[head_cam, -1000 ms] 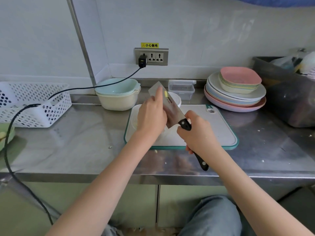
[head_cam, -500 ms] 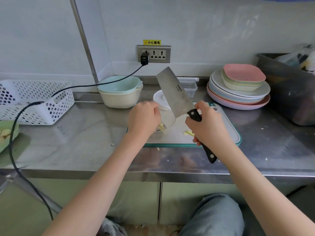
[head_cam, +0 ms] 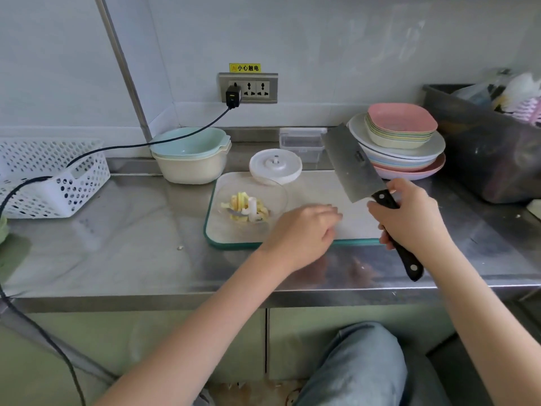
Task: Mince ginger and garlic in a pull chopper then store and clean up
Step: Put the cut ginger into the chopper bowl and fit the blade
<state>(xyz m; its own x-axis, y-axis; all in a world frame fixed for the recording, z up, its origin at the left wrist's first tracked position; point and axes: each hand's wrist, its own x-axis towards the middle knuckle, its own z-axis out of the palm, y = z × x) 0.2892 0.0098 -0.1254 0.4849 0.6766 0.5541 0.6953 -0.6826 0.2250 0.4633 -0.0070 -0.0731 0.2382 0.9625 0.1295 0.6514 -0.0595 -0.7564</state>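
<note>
A clear chopper bowl (head_cam: pixel 275 194) stands on the left half of the white cutting board (head_cam: pixel 319 186), holding yellow ginger and garlic pieces (head_cam: pixel 248 210) around its white blade post. Its white lid (head_cam: pixel 275 165) lies upside down just behind the bowl. My right hand (head_cam: pixel 409 221) grips the black handle of a cleaver (head_cam: pixel 352 162), whose blade points up and away over the board's right side. My left hand (head_cam: pixel 301 232) hovers over the board's front edge, right of the bowl, fingers loosely bent and blurred, holding nothing I can see.
Stacked bowls (head_cam: pixel 190 155) and a clear lidded box (head_cam: pixel 301 143) stand behind the board. Stacked plates (head_cam: pixel 401 148) sit at the back right, beside a dark bin (head_cam: pixel 491 153). A white perforated basket (head_cam: pixel 52 174) is at the left, with a black cable (head_cam: pixel 123 148) running to the wall socket.
My left hand left the chopper bowl and moved right across the board. The cleaver swung right with my right hand, away from above the bowl, which is now uncovered.
</note>
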